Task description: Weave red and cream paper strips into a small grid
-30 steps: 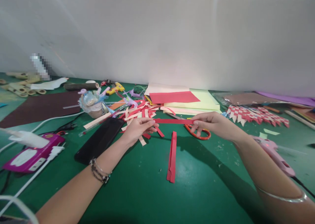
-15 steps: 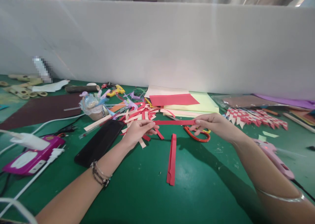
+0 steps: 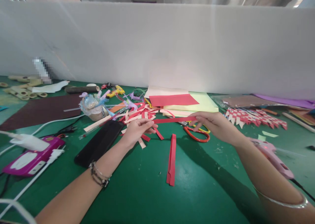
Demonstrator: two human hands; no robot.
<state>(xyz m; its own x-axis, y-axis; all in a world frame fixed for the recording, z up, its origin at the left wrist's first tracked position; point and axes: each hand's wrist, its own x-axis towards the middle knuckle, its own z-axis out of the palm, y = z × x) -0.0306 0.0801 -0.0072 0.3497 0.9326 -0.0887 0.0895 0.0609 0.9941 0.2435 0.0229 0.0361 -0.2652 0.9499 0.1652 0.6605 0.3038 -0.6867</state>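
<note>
Between my two hands a red paper strip point(image 3: 174, 120) is stretched nearly level above the table. My left hand point(image 3: 139, 129) pinches its left end, and my right hand point(image 3: 209, 122) pinches the right end, slightly higher. Below the strip, a folded red paper piece point(image 3: 172, 160) lies lengthwise on the green table. Scissors with red and yellow handles point(image 3: 198, 137) rest just under my right hand, which partly covers them. Behind my left hand is a heap of red and pale pink paper strips point(image 3: 140, 114).
A black phone point(image 3: 100, 142) lies beside my left forearm, with a magenta power strip point(image 3: 36, 155) and white cables further left. Paper sheets point(image 3: 192, 100) are stacked at the back. To the right are woven red-and-white paper pieces point(image 3: 256, 117) and a pink glue gun point(image 3: 273, 156).
My right hand has risen a little, so the strip now tilts slightly up to the right. More of the scissors shows beneath it. My left hand has barely moved.
</note>
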